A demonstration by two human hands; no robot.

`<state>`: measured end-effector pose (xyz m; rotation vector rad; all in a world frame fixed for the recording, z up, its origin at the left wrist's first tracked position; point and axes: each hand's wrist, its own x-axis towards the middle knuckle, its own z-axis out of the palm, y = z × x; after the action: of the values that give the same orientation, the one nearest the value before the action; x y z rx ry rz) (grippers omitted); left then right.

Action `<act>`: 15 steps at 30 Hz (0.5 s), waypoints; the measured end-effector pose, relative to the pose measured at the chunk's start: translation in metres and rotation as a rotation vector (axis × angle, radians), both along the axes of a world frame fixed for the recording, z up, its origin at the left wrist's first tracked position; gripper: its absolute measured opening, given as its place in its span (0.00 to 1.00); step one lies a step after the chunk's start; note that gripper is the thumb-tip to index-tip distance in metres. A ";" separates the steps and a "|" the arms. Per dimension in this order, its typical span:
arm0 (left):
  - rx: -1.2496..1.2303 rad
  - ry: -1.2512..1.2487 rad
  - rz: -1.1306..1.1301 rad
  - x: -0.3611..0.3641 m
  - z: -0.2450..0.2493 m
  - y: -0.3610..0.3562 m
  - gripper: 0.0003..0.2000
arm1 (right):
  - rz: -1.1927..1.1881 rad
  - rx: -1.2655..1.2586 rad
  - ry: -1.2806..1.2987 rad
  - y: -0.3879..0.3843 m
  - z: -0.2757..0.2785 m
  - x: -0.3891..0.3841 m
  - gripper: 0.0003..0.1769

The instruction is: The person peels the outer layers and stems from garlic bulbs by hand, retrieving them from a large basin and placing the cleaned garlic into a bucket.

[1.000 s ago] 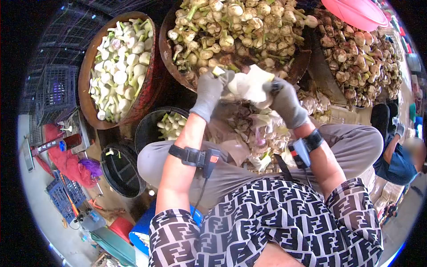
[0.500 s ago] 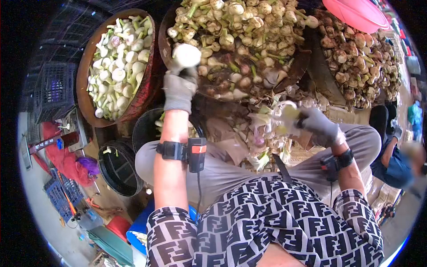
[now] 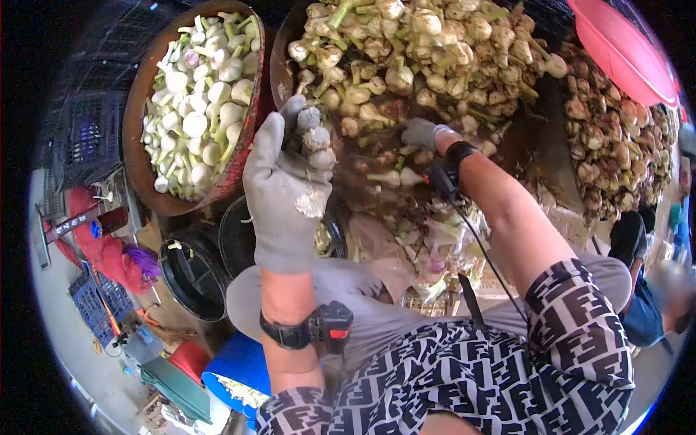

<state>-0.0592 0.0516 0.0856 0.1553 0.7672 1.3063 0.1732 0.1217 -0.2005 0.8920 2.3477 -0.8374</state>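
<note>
My left hand point(image 3: 290, 174), in a grey glove, is raised palm up between the two big pans. Its fingers are loosely bent and apart, with no bulb in them. A pale scrap of garlic skin point(image 3: 312, 204) clings to the glove's heel. My right hand point(image 3: 423, 135), also gloved, reaches into the near part of the pan of unpeeled garlic bulbs point(image 3: 435, 65). Its fingertips are down among the bulbs, so whether they grip one is hidden. Cleaned white garlic bulbs point(image 3: 194, 123) fill the red-rimmed pan point(image 3: 138, 156) on the left.
Peelings point(image 3: 435, 246) lie in front of my crossed legs. Two black tubs point(image 3: 190, 279) stand at left, with a blue bucket point(image 3: 235, 355) nearer me. At right, a pink basin point(image 3: 627, 54) rests above more unpeeled bulbs point(image 3: 616, 138). A person point(image 3: 645, 304) sits at far right.
The white bulb is gone from my left hand, which has turned palm up with its fingers loosened. My right hand has moved from the peelings up and left into the unpeeled garlic.
</note>
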 end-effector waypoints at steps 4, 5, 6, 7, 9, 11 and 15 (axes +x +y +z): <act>-0.004 0.074 0.039 -0.002 -0.015 0.009 0.15 | -0.605 -0.022 -0.068 -0.007 0.038 -0.017 0.20; -0.007 0.228 0.020 0.003 -0.015 0.011 0.15 | -0.643 0.012 -0.007 -0.010 0.058 -0.014 0.20; 0.009 0.264 -0.032 0.008 -0.018 0.012 0.16 | -0.681 0.051 0.055 -0.014 0.080 -0.011 0.21; 0.028 0.300 -0.086 0.014 -0.021 0.013 0.18 | -0.720 0.092 0.117 -0.018 0.102 -0.007 0.21; 0.181 0.899 -0.276 0.032 -0.026 0.011 0.28 | -0.851 -0.064 0.358 -0.028 0.146 0.007 0.20; 0.511 1.341 -0.421 0.041 -0.050 0.003 0.40 | -0.981 -0.251 0.520 -0.043 0.185 0.019 0.20; 0.755 1.449 -0.571 0.060 -0.072 -0.017 0.50 | -1.182 -0.417 0.889 -0.083 0.242 0.033 0.19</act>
<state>0.0011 0.0344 0.0135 1.9233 1.2102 0.6982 0.2062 0.0389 0.0420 2.0150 1.8581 -2.4749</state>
